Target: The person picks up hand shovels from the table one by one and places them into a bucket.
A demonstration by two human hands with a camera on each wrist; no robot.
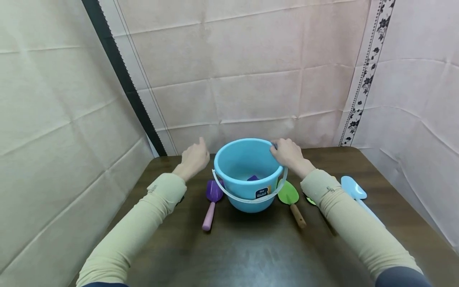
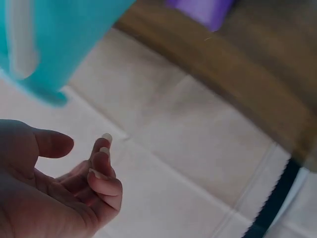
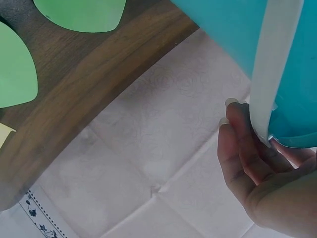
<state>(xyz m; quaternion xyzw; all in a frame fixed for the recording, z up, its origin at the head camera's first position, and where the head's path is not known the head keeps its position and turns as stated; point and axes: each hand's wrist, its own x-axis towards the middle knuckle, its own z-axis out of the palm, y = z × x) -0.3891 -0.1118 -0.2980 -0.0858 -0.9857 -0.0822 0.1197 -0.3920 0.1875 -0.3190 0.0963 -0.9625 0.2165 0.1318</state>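
A light blue bucket (image 1: 234, 181) is at the middle of the table, its pale handle (image 1: 256, 199) hanging down across the near side. Something purple (image 1: 253, 178) shows inside it, mostly hidden by the wall. My right hand (image 1: 288, 153) grips the bucket's rim at the right; in the right wrist view its fingers (image 3: 237, 148) curl around the edge by the handle's end. To the left of the rim, apart from it, is my left hand (image 1: 195, 157). Its fingers are loosely bent around nothing in the left wrist view, with the bucket (image 2: 74, 34) above.
A purple shovel (image 1: 214, 193) with a pink handle lies left of the bucket. To the right are a green trowel (image 1: 288, 194) with a wooden handle, another green tool (image 1: 310, 201) partly under my right arm, and a light blue shovel (image 1: 353, 187). Cloth walls (image 1: 251, 95) stand behind the dark wooden table (image 1: 247, 251).
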